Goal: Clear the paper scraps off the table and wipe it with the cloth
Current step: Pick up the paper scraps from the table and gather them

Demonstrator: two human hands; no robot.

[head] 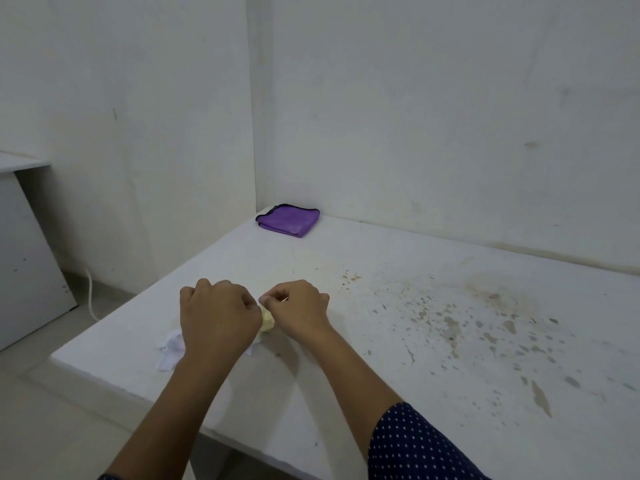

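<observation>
White paper scraps (170, 351) lie near the left edge of the white table (398, 341), partly under my left hand (216, 315). A pale yellow crumpled scrap (267, 321) sits between my two hands. My left hand is closed over the paper, knuckles up. My right hand (299, 303) is closed too, its fingertips pinching at the yellow scrap. A folded purple cloth (288, 220) rests at the table's far corner by the walls, well beyond both hands.
Brown stains and specks (485, 323) cover the right half of the table. White walls close the far and left sides. A low white cabinet (27, 265) and a white cable (90, 296) are on the floor to the left.
</observation>
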